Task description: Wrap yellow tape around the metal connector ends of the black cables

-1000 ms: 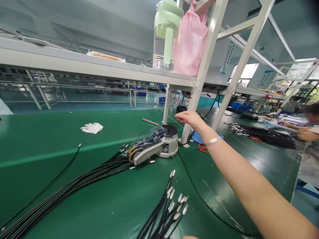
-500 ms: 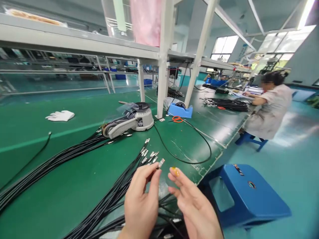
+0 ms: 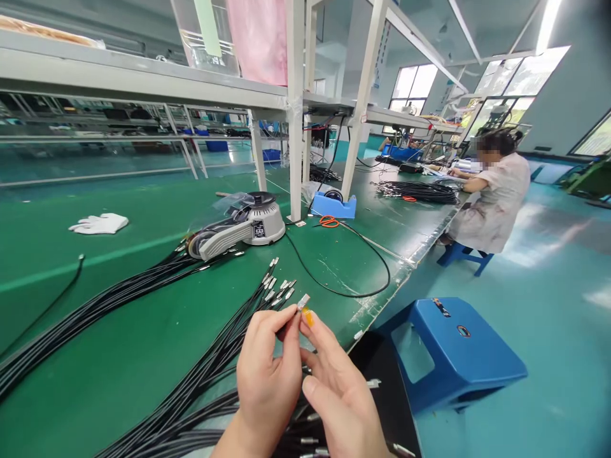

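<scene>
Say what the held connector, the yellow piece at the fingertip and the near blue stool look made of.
Connector: likely metal, given its silvery shine.
Yellow piece: perhaps glossy film or tape, looking thin; too small to confirm.
Near blue stool: probably moulded plastic, semi-gloss, with rounded edges.

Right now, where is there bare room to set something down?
Bare table lies between the left cable bundle and front bundle, and inside the black cord loop. Crowded: around left hand and right hand, and where the left cable bundle meets the tape dispenser.
</scene>
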The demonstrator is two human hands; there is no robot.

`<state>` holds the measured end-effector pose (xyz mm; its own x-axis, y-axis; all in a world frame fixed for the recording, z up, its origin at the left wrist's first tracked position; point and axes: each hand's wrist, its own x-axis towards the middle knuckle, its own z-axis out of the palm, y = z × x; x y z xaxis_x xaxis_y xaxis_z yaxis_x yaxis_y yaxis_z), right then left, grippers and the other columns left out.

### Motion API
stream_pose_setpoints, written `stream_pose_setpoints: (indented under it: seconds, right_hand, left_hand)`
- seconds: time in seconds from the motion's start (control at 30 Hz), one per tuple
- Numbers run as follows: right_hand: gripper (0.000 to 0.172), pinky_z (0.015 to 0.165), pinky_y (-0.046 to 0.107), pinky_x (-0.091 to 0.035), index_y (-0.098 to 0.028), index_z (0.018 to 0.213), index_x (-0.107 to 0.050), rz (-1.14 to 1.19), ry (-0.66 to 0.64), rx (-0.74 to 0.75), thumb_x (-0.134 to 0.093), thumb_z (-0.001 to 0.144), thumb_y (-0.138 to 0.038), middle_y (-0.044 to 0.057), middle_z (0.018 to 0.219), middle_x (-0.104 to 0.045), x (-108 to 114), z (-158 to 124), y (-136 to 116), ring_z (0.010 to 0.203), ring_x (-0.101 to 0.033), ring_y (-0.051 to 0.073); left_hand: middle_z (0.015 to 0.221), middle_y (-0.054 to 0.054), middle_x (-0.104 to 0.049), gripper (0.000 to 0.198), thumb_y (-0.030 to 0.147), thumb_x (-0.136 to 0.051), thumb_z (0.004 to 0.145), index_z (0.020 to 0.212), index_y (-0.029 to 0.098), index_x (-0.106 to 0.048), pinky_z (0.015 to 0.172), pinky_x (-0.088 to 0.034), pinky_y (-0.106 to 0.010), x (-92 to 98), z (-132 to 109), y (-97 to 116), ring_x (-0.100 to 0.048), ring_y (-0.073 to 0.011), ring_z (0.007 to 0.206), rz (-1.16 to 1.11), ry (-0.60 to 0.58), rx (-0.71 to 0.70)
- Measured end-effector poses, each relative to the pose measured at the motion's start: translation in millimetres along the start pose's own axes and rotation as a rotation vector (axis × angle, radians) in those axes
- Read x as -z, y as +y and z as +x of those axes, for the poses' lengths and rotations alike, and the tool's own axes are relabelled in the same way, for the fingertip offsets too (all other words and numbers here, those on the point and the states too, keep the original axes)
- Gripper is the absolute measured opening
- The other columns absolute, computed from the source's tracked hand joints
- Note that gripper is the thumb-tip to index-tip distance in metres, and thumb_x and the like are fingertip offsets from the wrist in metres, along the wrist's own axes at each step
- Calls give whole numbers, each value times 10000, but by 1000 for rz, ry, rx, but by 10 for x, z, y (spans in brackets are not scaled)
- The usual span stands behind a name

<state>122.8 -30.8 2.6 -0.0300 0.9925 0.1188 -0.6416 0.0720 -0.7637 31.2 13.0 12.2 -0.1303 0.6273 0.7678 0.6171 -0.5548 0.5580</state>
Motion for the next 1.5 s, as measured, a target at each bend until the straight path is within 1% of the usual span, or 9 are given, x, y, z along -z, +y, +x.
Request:
stream_pose_setpoints:
  seconds: [0.2,0.3,0.4,0.63,0.73,0.83,0.93,1.3,1.5]
  right_hand:
    - [529,1052,360,-421,-337,1226,-588,13,-34,-37,-563,764,-81,-11,1426,-452,15,-2,8,1250,-494,210]
    - [547,1062,350,-410,-334,1244,-572,18,-50,-43,-555,765,-71,-16,1439,-435,28,6,20,1263,-480,202]
    - [541,1053,363,-423,-312,1237,-582,17,-20,-47,-572,749,-78,-4,1430,-448,6,8,18,1248,-496,214]
    - [481,1022,375,-456,-294,1190,-622,-1,51,-53,-603,742,-119,10,1399,-486,-43,-4,-22,1207,-532,230]
    - [475,1033,398,-443,-302,1199,-613,-8,29,-59,-607,754,-136,7,1422,-457,-28,5,-23,1196,-539,237]
    - [474,1044,409,-429,-309,1213,-603,-25,-8,-46,-609,767,-150,12,1422,-456,-26,18,-24,1222,-515,246]
    - [456,1048,405,-422,-312,1202,-612,-35,7,-38,-609,774,-153,15,1398,-486,-45,22,-34,1243,-494,244]
    - [432,1037,380,-438,-289,1182,-627,-58,31,-17,-592,774,-148,14,1351,-537,-103,24,-82,1234,-504,226]
    - [459,1040,388,-435,-299,1208,-606,-58,25,-48,-595,773,-151,9,1391,-496,-90,14,-71,1234,-505,233]
  left_hand:
    - [799,18,-584,206,22,-567,806,932,186,-573,656,-468,-200,11,-6,-43,-551,-85,720,-8,3,-97]
    - [827,12,-588,267,-2,-559,800,985,191,-562,665,-479,-215,9,-20,-71,-559,-93,737,-22,7,-149]
    - [850,8,-592,324,-18,-543,799,1027,212,-557,658,-492,-228,3,-31,-85,-569,-101,748,-23,8,-186]
    - [852,5,-597,329,-20,-543,793,1020,217,-563,660,-499,-232,-8,-37,-116,-578,-105,751,-25,7,-167]
    - [870,-3,-592,364,-42,-535,784,1042,214,-566,665,-500,-231,6,-43,-123,-572,-104,763,-23,3,-196]
    - [886,-11,-583,387,-57,-527,782,1055,214,-570,661,-499,-226,17,-44,-120,-564,-103,771,-24,-5,-216]
    - [892,-13,-579,393,-59,-528,784,1061,216,-571,665,-502,-226,21,-41,-115,-564,-101,774,-25,-15,-206]
    - [897,-18,-601,398,-9,-523,810,1118,238,-580,645,-513,-231,27,-50,-125,-588,-109,774,-3,-6,-196]
    - [896,-13,-605,398,-10,-529,806,1117,231,-590,656,-509,-222,31,-53,-123,-589,-103,765,-19,-1,-184]
